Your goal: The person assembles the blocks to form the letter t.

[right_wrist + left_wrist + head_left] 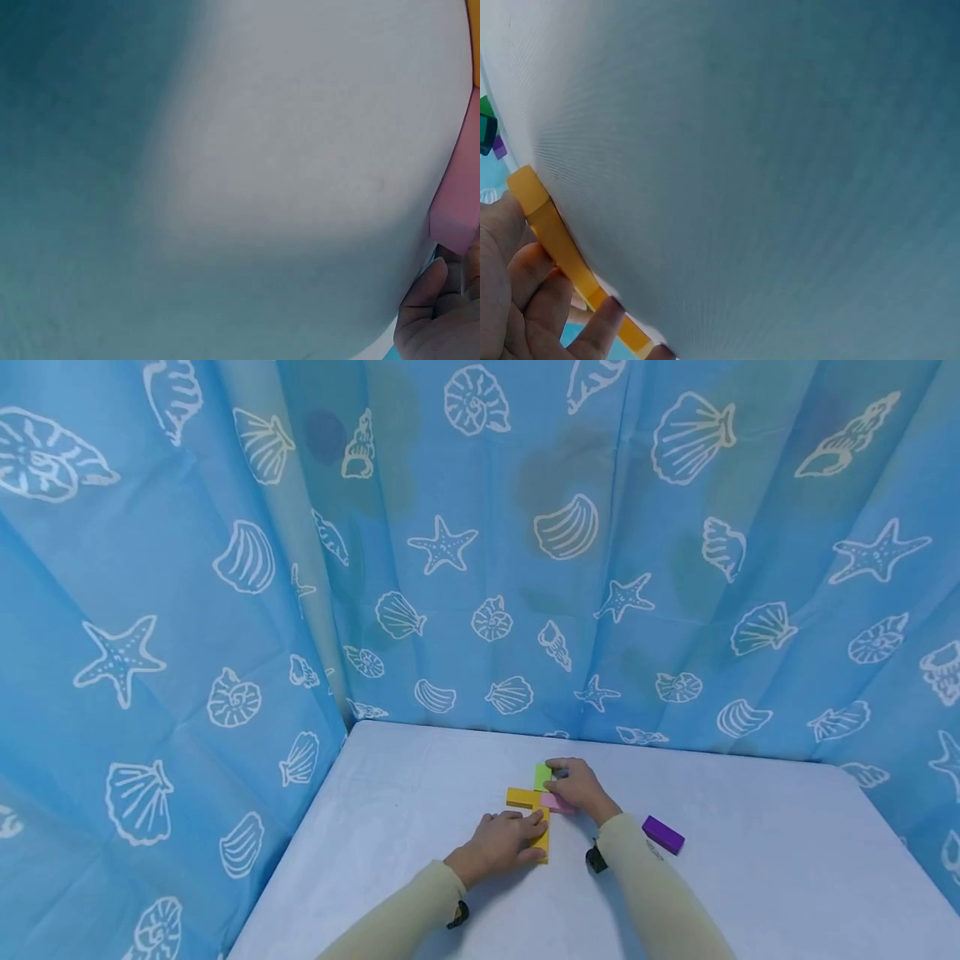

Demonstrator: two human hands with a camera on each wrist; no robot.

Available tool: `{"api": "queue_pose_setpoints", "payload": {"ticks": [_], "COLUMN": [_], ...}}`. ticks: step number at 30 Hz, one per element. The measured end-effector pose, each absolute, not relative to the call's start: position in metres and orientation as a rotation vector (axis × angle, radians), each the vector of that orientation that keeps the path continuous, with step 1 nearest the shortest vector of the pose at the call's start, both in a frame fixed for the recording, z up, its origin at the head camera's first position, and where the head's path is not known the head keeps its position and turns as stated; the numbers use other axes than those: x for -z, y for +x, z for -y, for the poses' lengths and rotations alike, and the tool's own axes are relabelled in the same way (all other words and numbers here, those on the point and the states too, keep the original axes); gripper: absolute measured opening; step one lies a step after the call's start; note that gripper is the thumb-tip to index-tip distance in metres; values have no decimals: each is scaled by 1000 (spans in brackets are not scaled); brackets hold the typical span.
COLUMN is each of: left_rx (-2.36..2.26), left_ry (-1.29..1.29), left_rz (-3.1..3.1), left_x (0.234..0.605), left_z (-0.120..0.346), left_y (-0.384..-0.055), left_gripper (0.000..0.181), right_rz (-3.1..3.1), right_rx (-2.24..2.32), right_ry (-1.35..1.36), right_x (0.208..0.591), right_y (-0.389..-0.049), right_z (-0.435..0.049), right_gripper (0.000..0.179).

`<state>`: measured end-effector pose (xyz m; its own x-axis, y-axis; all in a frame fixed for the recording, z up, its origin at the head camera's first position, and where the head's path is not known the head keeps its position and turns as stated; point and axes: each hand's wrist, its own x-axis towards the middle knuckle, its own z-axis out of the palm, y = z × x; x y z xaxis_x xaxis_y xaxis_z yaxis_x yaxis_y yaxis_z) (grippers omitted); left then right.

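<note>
Colored blocks lie in a cross shape on the white table. A green block (543, 777) is at the far end, pinched at its right side between the thumb and fingers of my right hand (577, 785). Below that hand is a pink block (557, 803), also seen in the right wrist view. To its left lies a yellow block (520, 797). A second yellow block (542, 843) extends toward me, gripped by my left hand (501, 843), thumb near its close end. In the left wrist view, fingers line the yellow side (566, 251).
A purple block (663, 835) lies apart on the right, beside the right sleeve (660, 885). Behind and left of the white table (420, 777) hangs a blue curtain (495, 568) with shell and starfish prints. Dark wrist-worn devices (596, 859) sit below the wrists.
</note>
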<state>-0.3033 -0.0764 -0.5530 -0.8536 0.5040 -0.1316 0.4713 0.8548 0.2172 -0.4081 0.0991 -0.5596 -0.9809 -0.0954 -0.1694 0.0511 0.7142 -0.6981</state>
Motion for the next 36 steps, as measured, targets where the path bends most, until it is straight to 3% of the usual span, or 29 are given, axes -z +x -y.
{"api": "queue_pose_setpoints", "payload": {"ticks": [26,36], "left_rx": [-284,-305], "left_ry": [706,715], "left_rz": [-2853,-2851], "left_x": [558,557], "left_z": [75,75], "left_y": [-302,-304], "left_gripper": [57,57], "right_rz": [-2705,-2632], "right_rx": [1087,1083], "right_ry": [-51,-112], "right_x": [562,560], "right_y": [-408,-414], "right_z": [-100,-110], "right_gripper": [47,60]}}
